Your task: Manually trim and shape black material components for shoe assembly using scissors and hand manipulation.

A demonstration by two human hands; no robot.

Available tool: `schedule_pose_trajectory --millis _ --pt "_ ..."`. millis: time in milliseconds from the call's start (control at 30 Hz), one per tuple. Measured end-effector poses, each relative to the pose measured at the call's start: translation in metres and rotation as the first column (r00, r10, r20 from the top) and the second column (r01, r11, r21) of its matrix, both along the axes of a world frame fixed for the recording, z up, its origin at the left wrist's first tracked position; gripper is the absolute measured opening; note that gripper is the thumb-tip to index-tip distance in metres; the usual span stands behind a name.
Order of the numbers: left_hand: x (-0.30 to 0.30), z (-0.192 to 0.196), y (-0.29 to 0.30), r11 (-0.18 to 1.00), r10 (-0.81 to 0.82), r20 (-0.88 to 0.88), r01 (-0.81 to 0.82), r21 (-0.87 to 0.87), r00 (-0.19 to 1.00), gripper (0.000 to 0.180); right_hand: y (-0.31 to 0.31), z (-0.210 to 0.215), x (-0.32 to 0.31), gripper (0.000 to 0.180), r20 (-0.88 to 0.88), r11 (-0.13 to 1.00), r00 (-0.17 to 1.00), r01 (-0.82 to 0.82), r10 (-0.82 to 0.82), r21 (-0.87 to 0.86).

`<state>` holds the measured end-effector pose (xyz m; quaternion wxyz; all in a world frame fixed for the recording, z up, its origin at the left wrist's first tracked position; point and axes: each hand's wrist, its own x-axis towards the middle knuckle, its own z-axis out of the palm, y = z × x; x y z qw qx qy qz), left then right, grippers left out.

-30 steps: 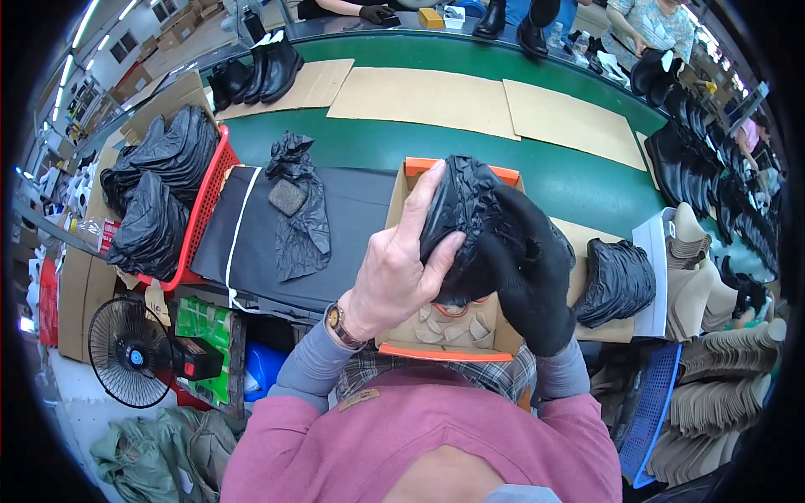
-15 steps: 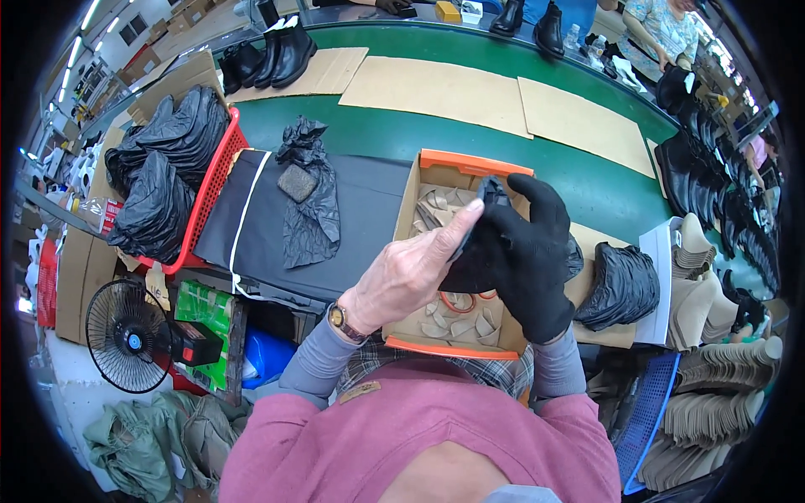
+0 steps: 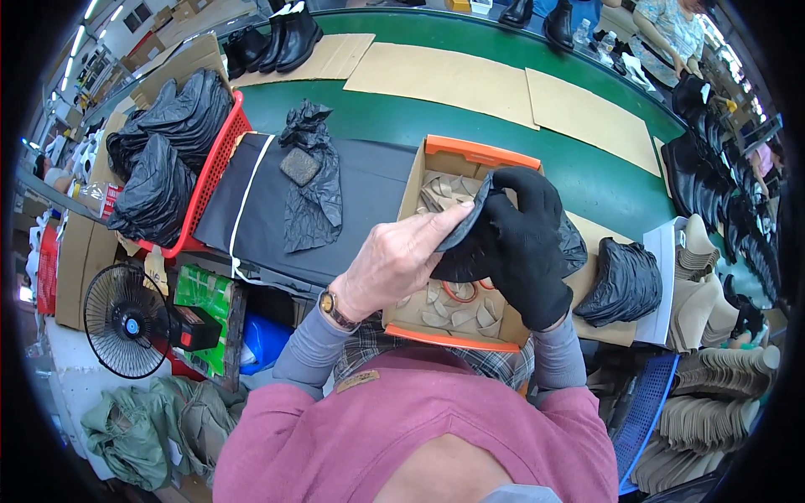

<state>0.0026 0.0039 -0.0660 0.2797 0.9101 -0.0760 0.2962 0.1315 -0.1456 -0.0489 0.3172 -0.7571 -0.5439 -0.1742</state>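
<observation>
Above an orange-edged cardboard box [image 3: 482,151], both my hands hold a thin, curved piece in black film [image 3: 472,220]. My bare left hand [image 3: 394,260], with a watch at its wrist, grips its near left edge, thumb stretched along it. The black-gloved right hand [image 3: 528,243] wraps round its other side and hides most of it. Inside the box lie curved beige offcuts [image 3: 440,314] and orange-handled scissors [image 3: 459,293], partly covered by my hands. A ribbed black-wrapped stack [image 3: 620,281] rests to the right of the box.
A red basket [image 3: 220,163] at left holds black-wrapped stacks. A grey block [image 3: 298,167] lies on crumpled black film [image 3: 312,218]. Beige insole-shaped pieces [image 3: 696,310] stand at right above a blue crate [image 3: 650,419]. Black boots [image 3: 289,42] stand beyond; a fan [image 3: 127,321] is lower left.
The film-covered piece is tilted so more of its curved edge shows. My left hand has shifted slightly left, and the gloved fingers are drawn in closer over it.
</observation>
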Motion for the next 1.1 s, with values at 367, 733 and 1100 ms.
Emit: schedule_pose_trajectory --millis 367,733,1100 --pt "-0.016 0.002 0.02 0.96 -0.003 -0.097 -0.024 -0.279 0.995 0.032 -0.026 -0.003 0.018 0.018 -0.566 0.858 0.645 -0.396 0.514 0.328" --pt "-0.021 0.005 0.017 0.976 0.084 0.081 -0.066 -0.206 0.993 0.023 -0.028 0.02 0.007 0.024 -0.329 0.899 0.916 -0.33 0.231 -0.287" --pt "-0.024 0.003 0.023 0.929 0.001 0.12 0.043 -0.367 0.993 0.027 -0.022 -0.019 0.003 0.03 -0.555 0.92 0.737 -0.352 0.386 0.171"
